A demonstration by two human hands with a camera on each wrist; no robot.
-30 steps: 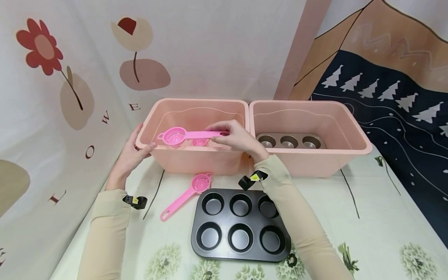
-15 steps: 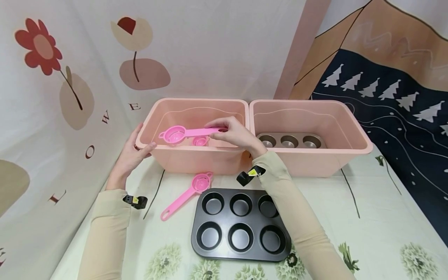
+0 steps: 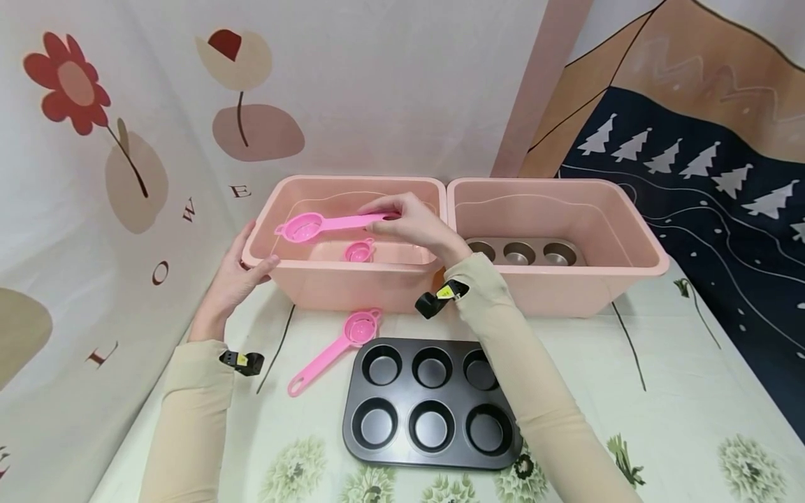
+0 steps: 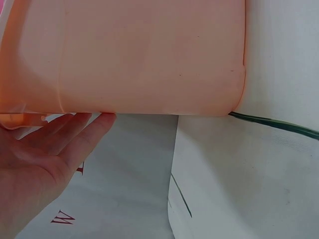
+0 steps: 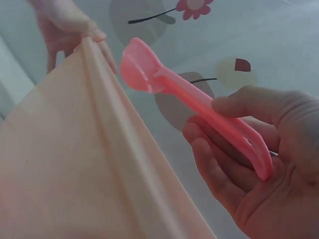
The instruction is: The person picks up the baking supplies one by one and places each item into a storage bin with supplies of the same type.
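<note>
In the head view, my right hand (image 3: 418,225) holds a pink egg separator (image 3: 305,228) by its long handle, above the left pink bin (image 3: 339,284). The right wrist view shows its handle (image 5: 209,105) between thumb and fingers. My left hand (image 3: 234,285) holds that bin's front left corner, the thumb at the rim and the fingers against the outer side. Another small pink bowl-shaped piece (image 3: 359,250) shows inside the bin, its lower part hidden by the front wall. A similar pink egg separator (image 3: 327,358) lies on the table.
A dark muffin tin (image 3: 432,405) lies in front of the bins, partly under my right forearm. The right pink bin (image 3: 560,293) contains a brownish muffin tin (image 3: 531,244). Printed cloth (image 3: 377,91) hangs behind, and a flowered cloth (image 3: 698,391) covers the table.
The right hand has lifted the egg separator higher and slightly left, apart from the pink piece below it. The left hand has stayed at the bin's corner.
</note>
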